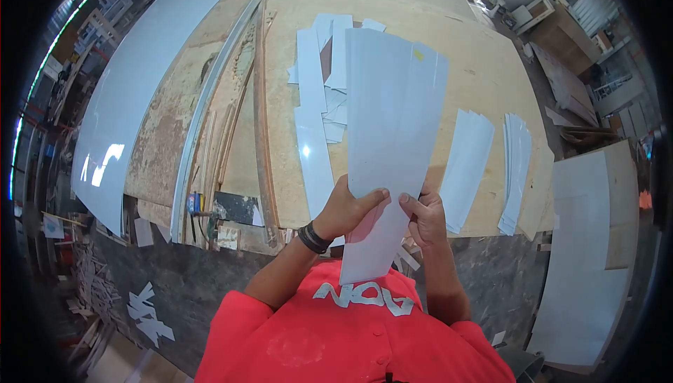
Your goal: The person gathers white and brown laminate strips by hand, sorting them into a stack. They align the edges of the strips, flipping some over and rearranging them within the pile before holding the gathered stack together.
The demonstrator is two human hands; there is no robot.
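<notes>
Both hands grip a sheaf point(392, 116) of long white strips, held just above the near edge of the table point(477, 81). Its lower end reaches down over the red shirt point(336, 341) and its upper end fans slightly over the tabletop. The left hand point(347, 211) is closed on the sheaf's left edge, with the thumb across the front face and the fingers wrapped behind. A dark band point(313, 237) circles that wrist. The right hand point(424, 218) clasps the right edge at about the same height, thumb in front and fingers curled behind. The two thumbs nearly meet at the middle of the sheaf. Partly hidden behind the sheaf's left side, a loose pile point(324, 81) of similar white strips lies toward the middle of the table, overlapping at different angles. To the right a few strips point(468, 165) lie close to the near edge, and just beside them, toward the near right corner, sits a neater stack point(517, 169). A long wooden batten point(261, 116) runs from the near edge toward the far one. A big white sheet point(133, 102) covers the table's left side. Beyond the right edge a white panel point(585, 264) lies lower down.
</notes>
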